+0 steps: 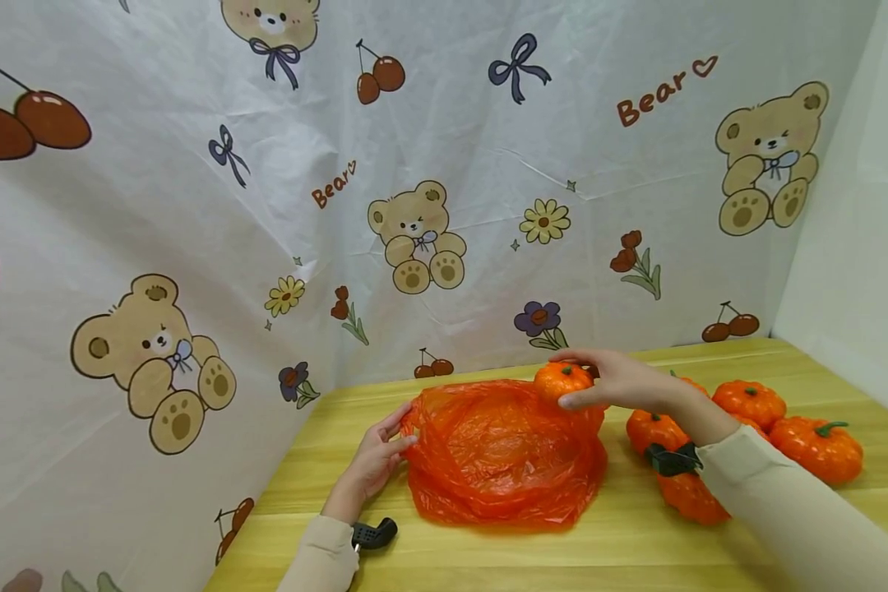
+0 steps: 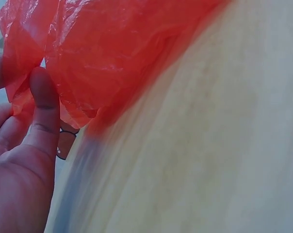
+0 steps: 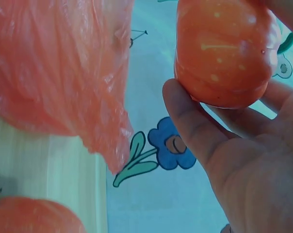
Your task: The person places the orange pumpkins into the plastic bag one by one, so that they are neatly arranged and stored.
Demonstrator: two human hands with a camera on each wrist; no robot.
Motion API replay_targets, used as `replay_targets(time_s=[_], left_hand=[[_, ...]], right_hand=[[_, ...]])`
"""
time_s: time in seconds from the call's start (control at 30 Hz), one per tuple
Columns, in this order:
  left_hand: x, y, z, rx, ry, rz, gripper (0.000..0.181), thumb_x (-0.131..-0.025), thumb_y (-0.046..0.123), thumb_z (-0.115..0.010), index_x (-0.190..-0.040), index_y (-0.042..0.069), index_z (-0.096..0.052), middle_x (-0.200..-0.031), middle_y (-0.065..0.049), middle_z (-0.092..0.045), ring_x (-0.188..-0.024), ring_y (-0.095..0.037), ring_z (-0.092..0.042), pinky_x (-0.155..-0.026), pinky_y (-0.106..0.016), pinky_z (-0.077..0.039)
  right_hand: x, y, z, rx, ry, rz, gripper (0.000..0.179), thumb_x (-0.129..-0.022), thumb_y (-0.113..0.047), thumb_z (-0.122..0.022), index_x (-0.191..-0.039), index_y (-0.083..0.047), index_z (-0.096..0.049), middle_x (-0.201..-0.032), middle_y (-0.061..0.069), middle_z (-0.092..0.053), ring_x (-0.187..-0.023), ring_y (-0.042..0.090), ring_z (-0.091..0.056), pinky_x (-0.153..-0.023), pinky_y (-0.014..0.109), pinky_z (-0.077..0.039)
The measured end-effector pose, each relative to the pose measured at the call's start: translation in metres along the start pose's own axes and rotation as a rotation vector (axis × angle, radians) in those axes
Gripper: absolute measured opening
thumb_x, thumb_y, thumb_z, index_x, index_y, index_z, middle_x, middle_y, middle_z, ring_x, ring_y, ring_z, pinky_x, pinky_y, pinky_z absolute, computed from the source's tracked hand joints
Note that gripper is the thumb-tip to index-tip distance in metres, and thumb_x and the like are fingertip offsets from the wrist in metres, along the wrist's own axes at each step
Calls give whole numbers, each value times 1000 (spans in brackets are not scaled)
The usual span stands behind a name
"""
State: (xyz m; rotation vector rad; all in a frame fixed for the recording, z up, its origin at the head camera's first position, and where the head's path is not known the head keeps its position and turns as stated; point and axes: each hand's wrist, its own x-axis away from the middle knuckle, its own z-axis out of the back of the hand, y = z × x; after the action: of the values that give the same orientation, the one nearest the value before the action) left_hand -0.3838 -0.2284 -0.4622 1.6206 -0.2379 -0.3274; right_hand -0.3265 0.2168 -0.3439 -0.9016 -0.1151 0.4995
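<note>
**Red plastic bag [image 1: 503,511] pinched at 9 o'clock, orange pumpkin [image 1: 557,383] held up near its 1 o'clock rim**

Clock read from bag centre, head view. Far left: white backdrop [image 1: 444,99] printed with bears, cherries, bows, flowers; the rear of the scene is also covered by it. Left sleeve [image 1: 324,549], cream, at 8 o'clock; black wrist device [image 1: 375,534] worn at the cuff. Bag edge pinched by left hand [image 1: 376,459] at 9 o'clock, grip narrow, thin film between thumb and fingers (left wrist view). Bag set on wood-grain table [image 1: 459,567], mouth spread, walls crumpled and see-through. Orange pumpkin gripped by right hand [image 1: 625,380], which is at 2 o'clock; fingers spread only as far as the pumpkin's width. Pumpkin seen across the rim in head view, but a gap to the bag is shown in right wrist view. Far right, 3 to 4 o'clock: more orange pumpkins [image 1: 817,450] grouped on the table, green stems seen on some, group partly hidden by right sleeve [image 1: 792,501]; exact count can't be told.
</note>
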Motion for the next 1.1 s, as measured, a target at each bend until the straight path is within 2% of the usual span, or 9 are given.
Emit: replay_targets(time_s=[0.37, 0.6, 0.93, 1.1], left_hand=[[-2, 2, 0, 23, 9, -10, 72, -98, -6, -61, -162, 11, -33, -166, -19, -31, -115, -15, -65, -91, -25, -61], [-2, 2, -2, 17, -16, -3, 73, -98, -4, -62, -163, 11, -30, -168, -18, -28, -117, -14, -65, -91, -25, -60], [-2, 2, -1, 6, -21, -3, 73, -99, -1, -63, -163, 13, -31, -167, -18, -30, -122, -16, -62, -93, -27, -60], [0, -1, 0, -4, -8, -5, 73, -98, 0, -64, -163, 12, -31, -167, -19, -30, -124, -17, -61, -95, -28, -60]], right_hand=[[-30, -6, -14, -50, -21, 6, 79, -84, -39, -85, -151, -19, -48, -137, 12, -60, -109, 25, -64, -90, 36, -61], [-46, -13, -24, -57, -16, 7, 78, -82, -41, -87, -150, -25, -50, -136, 7, -61, -108, 24, -64, -90, 36, -61], [-68, -16, -47, -97, -15, 67, 82, -82, -34, -87, -152, -19, -47, -147, 10, -55, -118, 25, -62, -98, 39, -59], [-78, -16, -60, -127, -22, 73, 79, -83, -32, -87, -150, -17, -49, -144, 10, -57, -119, 25, -62, -101, 40, -58]])
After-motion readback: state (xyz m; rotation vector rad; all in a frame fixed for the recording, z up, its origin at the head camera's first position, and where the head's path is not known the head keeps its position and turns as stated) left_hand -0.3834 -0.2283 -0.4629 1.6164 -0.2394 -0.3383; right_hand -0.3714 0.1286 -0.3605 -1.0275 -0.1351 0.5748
